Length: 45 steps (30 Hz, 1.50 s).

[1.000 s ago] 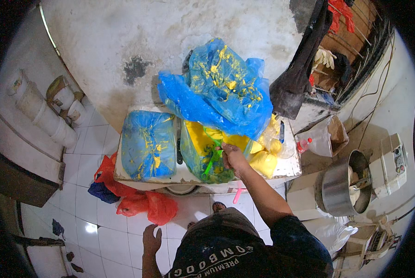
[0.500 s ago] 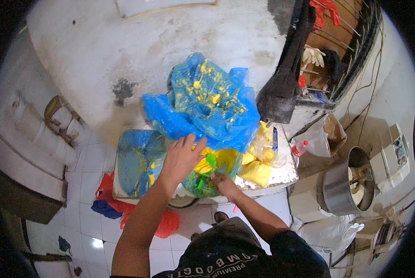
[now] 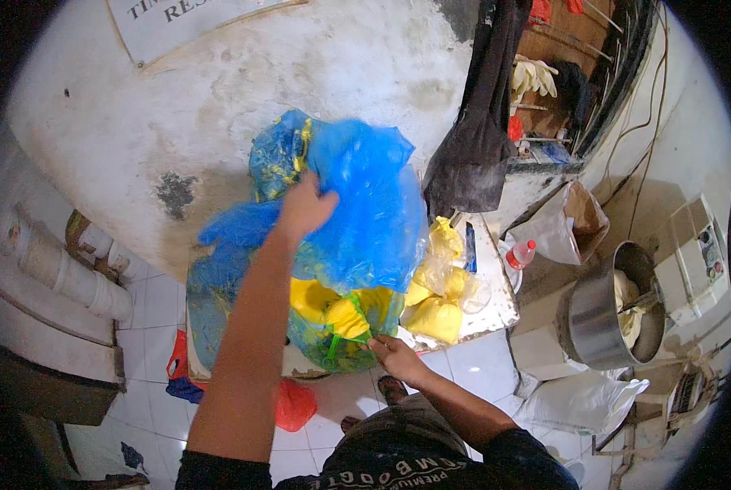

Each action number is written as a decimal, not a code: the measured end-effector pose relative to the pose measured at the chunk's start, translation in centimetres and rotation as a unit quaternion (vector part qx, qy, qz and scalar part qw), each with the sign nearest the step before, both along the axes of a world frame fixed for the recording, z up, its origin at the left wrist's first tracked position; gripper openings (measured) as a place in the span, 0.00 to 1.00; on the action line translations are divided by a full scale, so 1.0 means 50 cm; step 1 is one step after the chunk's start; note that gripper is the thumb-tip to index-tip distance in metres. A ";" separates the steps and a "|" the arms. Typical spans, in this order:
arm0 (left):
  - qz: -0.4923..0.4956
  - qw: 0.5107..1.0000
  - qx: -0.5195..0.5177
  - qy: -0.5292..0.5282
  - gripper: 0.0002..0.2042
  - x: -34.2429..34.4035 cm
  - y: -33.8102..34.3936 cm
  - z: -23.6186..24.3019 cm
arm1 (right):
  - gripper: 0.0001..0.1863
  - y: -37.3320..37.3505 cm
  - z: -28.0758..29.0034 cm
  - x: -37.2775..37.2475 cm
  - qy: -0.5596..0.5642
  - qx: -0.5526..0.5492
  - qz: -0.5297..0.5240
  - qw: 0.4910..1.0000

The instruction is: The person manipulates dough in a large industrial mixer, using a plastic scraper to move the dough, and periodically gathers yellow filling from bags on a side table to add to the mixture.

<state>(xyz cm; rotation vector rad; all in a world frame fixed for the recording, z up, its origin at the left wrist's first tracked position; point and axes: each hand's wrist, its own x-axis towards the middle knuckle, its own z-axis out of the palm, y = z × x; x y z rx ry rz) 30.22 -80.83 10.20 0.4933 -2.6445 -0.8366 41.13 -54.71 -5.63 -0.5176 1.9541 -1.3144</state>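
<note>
My left hand point(image 3: 306, 206) is raised against the blue plastic sheet point(image 3: 357, 200), its thumb out to the side. Motion smears its fingers, so their grip cannot be told. The sheet stands up behind the tub, with yellow smears on its left part. Below it, the tub point(image 3: 306, 357), lined with smeared plastic, holds a thick yellow mass point(image 3: 312, 300). At its near right side my right hand point(image 3: 391, 359) is closed on the handle of a green spatula point(image 3: 360, 309), whose blade is loaded with yellow. A second green tool point(image 3: 332, 353) lies against the tub's near wall.
Yellow-filled clear bags point(image 3: 435, 317) and a blue cutter point(image 3: 470, 249) lie on the table to the right. Beyond are a red-capped bottle point(image 3: 520, 255) and a steel mixer bowl point(image 3: 610, 318). A dark cloth point(image 3: 471, 155) hangs on the wall. A red bag point(image 3: 297, 404) is on the floor.
My left hand has moved up and away from the tub, and the blue sheet has swung upward, showing its cleaner side. The green spatula's blade now carries more yellow. The view has shifted.
</note>
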 end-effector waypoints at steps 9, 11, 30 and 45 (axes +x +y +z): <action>-0.113 0.983 -0.106 -0.096 0.13 0.056 0.014 0.027 | 0.21 0.024 0.042 -0.019 -0.023 0.075 0.009 0.997; -0.148 0.976 -0.144 -0.073 0.15 0.094 0.048 0.035 | 0.21 0.019 0.056 -0.012 -0.032 0.076 0.010 0.997; 0.020 0.977 -0.193 0.092 0.11 -0.065 0.057 0.018 | 0.19 0.034 0.025 0.003 -0.058 0.049 -0.007 0.997; -0.178 0.978 0.107 -0.033 0.21 0.099 0.065 0.066 | 0.19 -0.103 -0.018 -0.061 0.162 0.029 -0.094 0.982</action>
